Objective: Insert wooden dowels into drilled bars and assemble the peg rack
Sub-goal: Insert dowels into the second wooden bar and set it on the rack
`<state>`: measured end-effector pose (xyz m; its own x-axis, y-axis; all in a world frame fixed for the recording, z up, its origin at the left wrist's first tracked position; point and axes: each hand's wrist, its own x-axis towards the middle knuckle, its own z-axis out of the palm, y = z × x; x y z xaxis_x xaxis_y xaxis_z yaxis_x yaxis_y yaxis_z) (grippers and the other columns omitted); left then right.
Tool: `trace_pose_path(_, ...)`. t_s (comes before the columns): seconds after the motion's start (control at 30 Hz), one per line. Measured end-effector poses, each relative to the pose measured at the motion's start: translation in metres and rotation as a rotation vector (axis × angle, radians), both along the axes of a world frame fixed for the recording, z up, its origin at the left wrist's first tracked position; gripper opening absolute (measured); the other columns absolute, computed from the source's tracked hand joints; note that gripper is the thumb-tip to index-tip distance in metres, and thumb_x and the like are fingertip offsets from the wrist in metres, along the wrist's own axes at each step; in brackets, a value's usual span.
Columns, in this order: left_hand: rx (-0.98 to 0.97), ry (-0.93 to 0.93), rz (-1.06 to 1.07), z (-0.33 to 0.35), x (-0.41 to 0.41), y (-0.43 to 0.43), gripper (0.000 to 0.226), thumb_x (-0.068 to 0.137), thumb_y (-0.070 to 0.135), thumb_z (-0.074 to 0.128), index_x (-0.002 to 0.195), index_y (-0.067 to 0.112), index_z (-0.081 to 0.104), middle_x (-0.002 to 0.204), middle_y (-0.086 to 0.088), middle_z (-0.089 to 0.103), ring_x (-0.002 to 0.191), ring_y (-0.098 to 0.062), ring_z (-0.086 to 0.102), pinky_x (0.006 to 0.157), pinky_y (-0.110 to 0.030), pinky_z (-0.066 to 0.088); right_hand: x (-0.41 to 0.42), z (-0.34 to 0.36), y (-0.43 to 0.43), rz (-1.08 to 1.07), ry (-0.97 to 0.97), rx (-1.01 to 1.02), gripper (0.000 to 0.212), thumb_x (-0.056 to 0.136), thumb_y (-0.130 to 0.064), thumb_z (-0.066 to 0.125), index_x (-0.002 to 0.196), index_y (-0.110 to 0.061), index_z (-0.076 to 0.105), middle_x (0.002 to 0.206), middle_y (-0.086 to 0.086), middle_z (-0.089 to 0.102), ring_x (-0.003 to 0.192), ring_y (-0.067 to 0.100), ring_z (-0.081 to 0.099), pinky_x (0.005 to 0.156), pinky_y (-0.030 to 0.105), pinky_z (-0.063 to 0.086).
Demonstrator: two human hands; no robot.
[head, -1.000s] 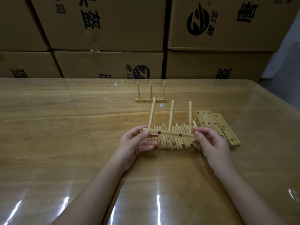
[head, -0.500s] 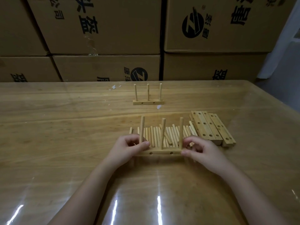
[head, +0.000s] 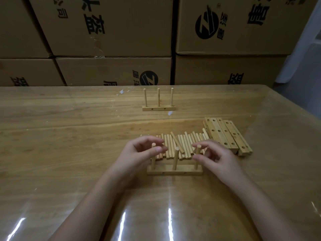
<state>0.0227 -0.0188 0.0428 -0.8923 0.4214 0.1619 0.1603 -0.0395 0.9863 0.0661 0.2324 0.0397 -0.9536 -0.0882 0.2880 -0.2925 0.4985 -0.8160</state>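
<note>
Near the middle of the table (head: 69, 136), a drilled bar (head: 175, 169) lies flat with three dowels standing in it: the left dowel (head: 153, 156), the middle dowel (head: 175, 158) and the right dowel (head: 197, 156). The left hand (head: 139, 154) hovers by the left dowel, fingers curled loosely and parted, gripping nothing; whether a fingertip touches the dowel I cannot tell. The right hand (head: 217, 158) sits beside the right dowel, likewise loose and apart, holding nothing. Just beyond the hands lies a row of loose dowels (head: 180, 145), one lying askew across the others. To the right of that row sits a stack of drilled bars (head: 225, 134). Farther back stands a finished rack (head: 159, 101) with three upright pegs. Closed cardboard boxes (head: 112, 32) are stacked behind the far table edge, their contents unseen.
</note>
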Motion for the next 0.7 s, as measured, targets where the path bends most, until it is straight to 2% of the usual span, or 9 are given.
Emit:
trace_pose_path(0.1,0.119,-0.105,-0.018,-0.001,-0.001,-0.002,0.029,0.070,0.034,0.077,0.097,0.023,0.076,0.093,-0.009,0.075,0.092,-0.024,0.071,0.077,-0.026,0.055,0.003,0.003,-0.004,0.017,0.056,-0.055,0.020,0.080,-0.021,0.068,0.099,-0.028,0.068,0.092,-0.020,0.064,0.071,0.004,0.057,0.066,0.012,0.046)
trace_pose_path(0.23,0.150,-0.176,-0.011,-0.006,-0.004,-0.002,0.031,0.065,0.034,0.081,0.092,0.019,0.077,0.089,-0.012,0.075,0.089,-0.028,0.072,0.074,-0.029,0.056,0.002,0.001,-0.004,0.060,0.006,-0.076,0.011,0.084,-0.016,0.064,0.090,-0.023,0.069,0.089,-0.015,0.067,0.075,0.003,0.063,0.067,0.015,0.051)
trace_pose_path(0.33,0.170,-0.197,-0.021,-0.008,-0.006,-0.003,0.026,0.065,0.032,0.078,0.088,0.018,0.078,0.087,-0.013,0.075,0.087,-0.028,0.072,0.074,-0.028,0.056,0.001,0.000,-0.001,0.064,-0.029,-0.093,0.009,0.085,-0.020,0.061,0.088,-0.022,0.070,0.085,-0.006,0.068,0.070,0.007,0.064,0.068,0.021,0.054)
trace_pose_path(0.5,0.157,-0.184,-0.055,-0.007,-0.006,-0.004,0.023,0.068,0.031,0.078,0.086,0.018,0.077,0.087,-0.012,0.075,0.088,-0.028,0.072,0.075,-0.028,0.056,0.000,-0.001,0.004,0.102,-0.065,-0.083,0.016,0.083,-0.032,0.059,0.087,-0.021,0.069,0.085,-0.004,0.067,0.073,0.009,0.064,0.070,0.022,0.054)
trace_pose_path(0.7,0.113,-0.151,-0.089,-0.010,-0.011,-0.007,0.021,0.069,0.031,0.078,0.087,0.019,0.077,0.089,-0.009,0.075,0.090,-0.024,0.072,0.075,-0.025,0.055,0.000,-0.001,0.003,0.111,-0.041,-0.088,0.023,0.077,-0.040,0.058,0.088,-0.023,0.069,0.082,-0.004,0.068,0.070,0.005,0.064,0.068,0.015,0.051)
